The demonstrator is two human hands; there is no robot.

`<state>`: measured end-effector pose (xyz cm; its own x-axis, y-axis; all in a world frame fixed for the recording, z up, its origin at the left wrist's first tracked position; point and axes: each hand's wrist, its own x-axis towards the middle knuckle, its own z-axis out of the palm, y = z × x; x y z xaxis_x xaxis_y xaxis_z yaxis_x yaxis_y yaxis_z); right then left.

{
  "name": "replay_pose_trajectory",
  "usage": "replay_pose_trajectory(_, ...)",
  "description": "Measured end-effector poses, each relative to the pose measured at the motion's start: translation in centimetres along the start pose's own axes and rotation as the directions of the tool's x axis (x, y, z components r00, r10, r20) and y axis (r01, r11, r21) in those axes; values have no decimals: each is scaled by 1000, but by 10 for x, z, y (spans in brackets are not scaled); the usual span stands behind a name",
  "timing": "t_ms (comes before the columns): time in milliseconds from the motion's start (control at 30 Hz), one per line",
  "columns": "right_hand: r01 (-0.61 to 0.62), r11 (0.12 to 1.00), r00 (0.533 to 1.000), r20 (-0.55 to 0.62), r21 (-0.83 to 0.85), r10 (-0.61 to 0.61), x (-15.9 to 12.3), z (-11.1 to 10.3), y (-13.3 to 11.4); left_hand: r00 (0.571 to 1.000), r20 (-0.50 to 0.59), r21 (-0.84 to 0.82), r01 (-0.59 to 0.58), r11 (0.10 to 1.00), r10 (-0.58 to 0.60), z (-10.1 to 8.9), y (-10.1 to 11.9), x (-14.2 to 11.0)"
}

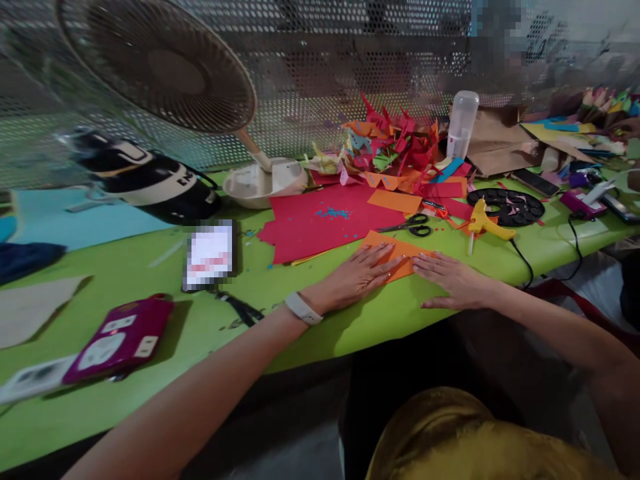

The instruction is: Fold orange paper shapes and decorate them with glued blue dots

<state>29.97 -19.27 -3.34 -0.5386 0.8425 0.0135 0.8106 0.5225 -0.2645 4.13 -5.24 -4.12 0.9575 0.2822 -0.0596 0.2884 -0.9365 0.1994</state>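
An orange sheet of paper (401,251) lies on the green tabletop (310,333) near its front edge, and it looks folded. My left hand (353,277) rests flat on the paper's left part, fingers stretched out. On the right side, the fingertips of my right hand (453,280) press on the paper, with the thumb spread apart. Both hands hide part of the sheet. Just behind them are black-handled scissors (417,225) and a large red sheet (320,223) with small blue paper bits on it.
A yellow glue gun (487,223) with a cord lies to the right, beside a black round tray (520,205). Folded paper pieces (390,143) are heaped behind. A fan (175,70), a black bottle (160,183), a phone (210,255) and a purple device (120,337) occupy the left.
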Motion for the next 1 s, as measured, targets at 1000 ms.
replay_pose_trajectory(1000, -133, 989, 991, 8, -60, 134, -26, -8, 5, 976, 96, 121, -208, 971, 197, -14, 7, 12)
